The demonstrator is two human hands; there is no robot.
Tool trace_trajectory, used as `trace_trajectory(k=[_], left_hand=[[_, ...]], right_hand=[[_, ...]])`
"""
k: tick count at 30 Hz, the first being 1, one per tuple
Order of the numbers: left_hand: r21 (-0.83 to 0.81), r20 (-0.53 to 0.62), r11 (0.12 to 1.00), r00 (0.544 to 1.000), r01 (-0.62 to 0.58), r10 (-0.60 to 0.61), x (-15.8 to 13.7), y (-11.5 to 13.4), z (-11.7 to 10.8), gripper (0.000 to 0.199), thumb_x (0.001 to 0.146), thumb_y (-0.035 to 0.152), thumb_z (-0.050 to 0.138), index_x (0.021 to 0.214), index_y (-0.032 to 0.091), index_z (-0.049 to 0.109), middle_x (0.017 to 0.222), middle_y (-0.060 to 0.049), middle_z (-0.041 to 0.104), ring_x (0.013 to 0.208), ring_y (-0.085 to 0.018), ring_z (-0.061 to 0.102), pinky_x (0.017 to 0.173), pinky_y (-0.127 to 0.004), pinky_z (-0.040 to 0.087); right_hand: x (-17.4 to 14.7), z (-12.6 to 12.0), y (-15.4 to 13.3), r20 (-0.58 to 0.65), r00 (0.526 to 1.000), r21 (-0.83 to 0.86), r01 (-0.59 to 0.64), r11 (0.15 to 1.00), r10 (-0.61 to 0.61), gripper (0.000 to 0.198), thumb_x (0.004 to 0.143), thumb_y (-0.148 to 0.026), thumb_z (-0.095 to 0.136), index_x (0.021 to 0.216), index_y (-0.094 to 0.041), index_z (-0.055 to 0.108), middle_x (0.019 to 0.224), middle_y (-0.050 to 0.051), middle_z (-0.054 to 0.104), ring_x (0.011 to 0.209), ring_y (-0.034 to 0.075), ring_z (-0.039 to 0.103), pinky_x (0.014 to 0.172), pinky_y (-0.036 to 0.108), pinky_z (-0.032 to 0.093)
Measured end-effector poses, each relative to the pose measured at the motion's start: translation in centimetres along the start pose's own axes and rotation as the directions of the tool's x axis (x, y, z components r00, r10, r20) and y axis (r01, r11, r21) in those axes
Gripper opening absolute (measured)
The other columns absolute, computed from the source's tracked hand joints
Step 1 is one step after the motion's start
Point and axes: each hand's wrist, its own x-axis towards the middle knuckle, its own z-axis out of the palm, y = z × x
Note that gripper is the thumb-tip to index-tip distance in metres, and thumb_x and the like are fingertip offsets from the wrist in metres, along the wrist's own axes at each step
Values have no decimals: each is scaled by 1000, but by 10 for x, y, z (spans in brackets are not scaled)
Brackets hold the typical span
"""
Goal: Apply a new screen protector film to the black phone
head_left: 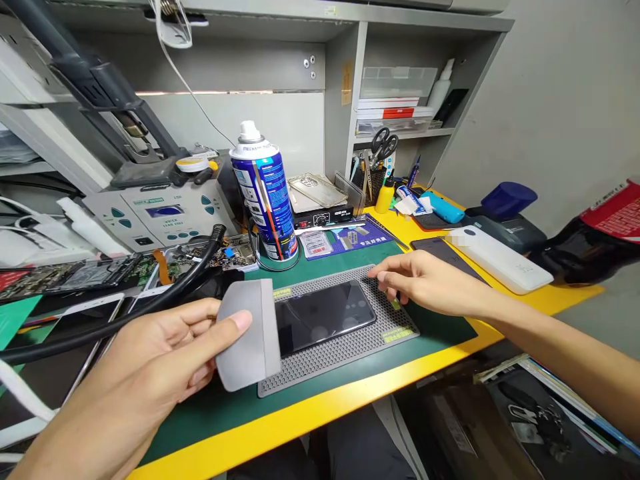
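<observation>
My left hand (175, 350) grips a flat grey squeegee card (245, 340) between thumb and fingers, thumb on its upper face. The card has a pale strip along its right edge and covers the left end of a smartphone (325, 317). Dark and glossy, the phone lies flat, with several round marks at its right end. Beneath it is a grey perforated mat (345, 345) with yellow-green labels. My right hand (425, 280) is over the mat's right end, just beyond the phone. Its fingers are loosely bent, index and thumb tips near each other, with nothing visible between them.
A blue spray can (265, 193) stands behind the mat. At left are a grey soldering station (165, 213), a black hose (165, 303) and circuit boards (90, 270). Rightward lie a white power bank (500, 260) and a cola bottle (595, 230). The yellow table edge (280, 427) runs in front.
</observation>
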Motion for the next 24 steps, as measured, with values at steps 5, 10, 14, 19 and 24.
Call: trace_trajectory(k=[5, 10, 14, 19, 24], left_hand=[[70, 135, 997, 991, -12, 3, 8, 14, 14, 46, 75, 54, 81, 104, 24, 63, 68, 3, 70, 74, -20, 72, 66, -23, 58], [161, 135, 983, 989, -87, 66, 17, 6, 22, 72, 78, 62, 74, 135, 26, 47, 84, -1, 76, 79, -25, 74, 66, -31, 58], [278, 32, 952, 991, -131, 127, 20, 2, 27, 73, 75, 65, 71, 132, 23, 50, 76, 0, 72, 75, -25, 72, 58, -28, 52], [291, 5, 944, 987, -155, 161, 21, 2, 29, 71, 76, 62, 69, 133, 24, 51, 72, 1, 67, 70, -22, 69, 50, -25, 45], [267, -1, 948, 983, -175, 182, 22, -1, 32, 69, 75, 58, 70, 132, 21, 54, 67, 3, 62, 61, -19, 63, 47, -24, 41]], right_hand=[[3, 4, -10, -6, 999, -95, 31, 995, -32, 31, 96, -31, 53, 113, -17, 74, 84, 3, 70, 67, 16, 63, 60, 25, 46], [5, 10, -21, -27, 998, -287, 46, 957, -56, 35, 95, -27, 49, 116, -17, 75, 84, 4, 76, 68, 19, 67, 59, 27, 45], [7, 14, -23, -39, 990, -397, 109, 912, -135, 37, 96, -24, 45, 118, -18, 74, 113, 6, 78, 99, 24, 73, 81, 28, 51], [8, 15, -25, -27, 994, -447, 84, 891, -108, 39, 96, -22, 43, 120, -17, 73, 123, 8, 76, 112, 27, 70, 91, 31, 52], [11, 15, -25, -14, 997, -445, 67, 893, -82, 39, 94, -20, 43, 119, -19, 73, 121, 6, 76, 112, 26, 70, 93, 32, 52]])
